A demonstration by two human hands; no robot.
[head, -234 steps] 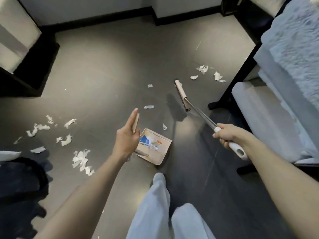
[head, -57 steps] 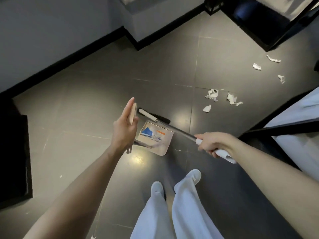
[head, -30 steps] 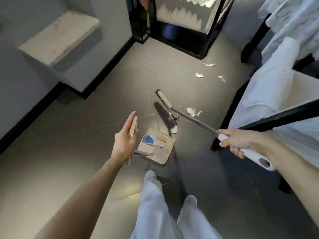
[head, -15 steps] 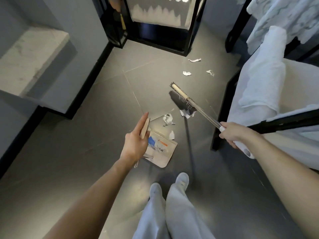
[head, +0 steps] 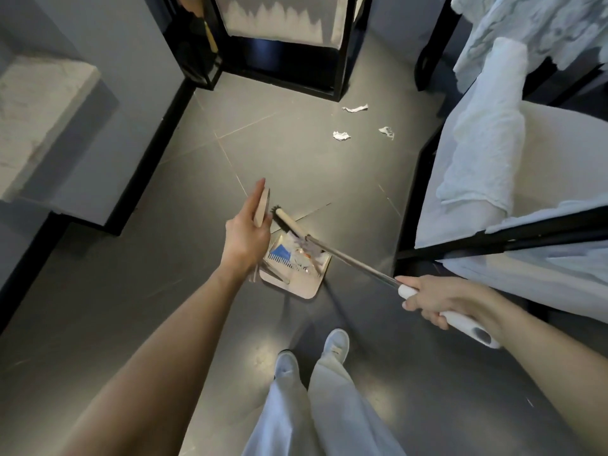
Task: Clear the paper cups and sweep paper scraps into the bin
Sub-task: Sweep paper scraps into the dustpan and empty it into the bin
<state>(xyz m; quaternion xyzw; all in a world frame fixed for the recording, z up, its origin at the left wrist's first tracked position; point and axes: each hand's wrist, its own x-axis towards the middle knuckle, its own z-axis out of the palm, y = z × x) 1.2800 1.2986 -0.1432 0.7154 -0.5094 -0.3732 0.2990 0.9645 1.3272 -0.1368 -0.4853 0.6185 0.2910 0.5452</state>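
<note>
At frame centre the left hand (head: 245,236) holds the dustpan handle (head: 262,205), fingers straight and pressed together along it. The dustpan (head: 297,274) sits on the floor (head: 158,291), scraps inside. The right hand (head: 437,299), fingers curled, grips the broom (head: 345,256), its head at the pan's mouth. Three paper scraps (head: 341,135) lie upper right

Three paper scraps (head: 341,135) on floor (more in pan, uncountable); one dustpan (head: 297,278); one broom (head: 335,253).

Black-framed chair (head: 493,238), perhaps towel-draped (head: 487,126).
</note>
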